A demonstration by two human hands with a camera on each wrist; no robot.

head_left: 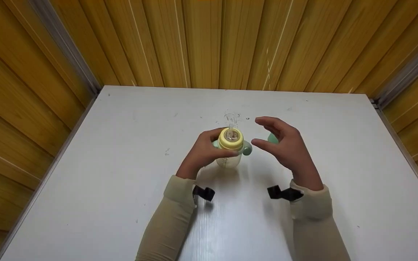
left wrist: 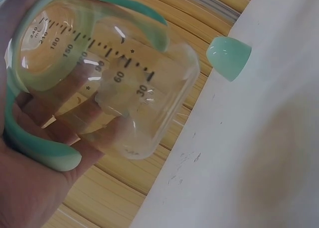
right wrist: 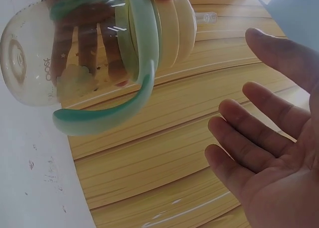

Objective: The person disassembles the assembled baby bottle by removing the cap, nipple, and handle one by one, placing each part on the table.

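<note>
Gripped baby bottle (head_left: 230, 145) above counter (head_left: 122, 163) in left hand (head_left: 204, 149) with curled fingers | held right hand (head_left: 285, 143) near bottle's right handle (head_left: 247, 148), empty, with fingers apart | noted green cap (left wrist: 229, 57) on counter beyond right hand

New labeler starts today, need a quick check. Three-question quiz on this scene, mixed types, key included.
1. Multiple choice: which hand holds the bottle?
a) left
b) right
c) both

2. True or false: the cap is fitted on the bottle.

3. Fill in: in the left wrist view, the number nearest the base on the bottle's scale is ___.

Key:
1. a. The left hand grips it; the right hand is apart from it, holding nothing.
2. False. It rests on the table, apart from the bottle.
3. 30.
</note>
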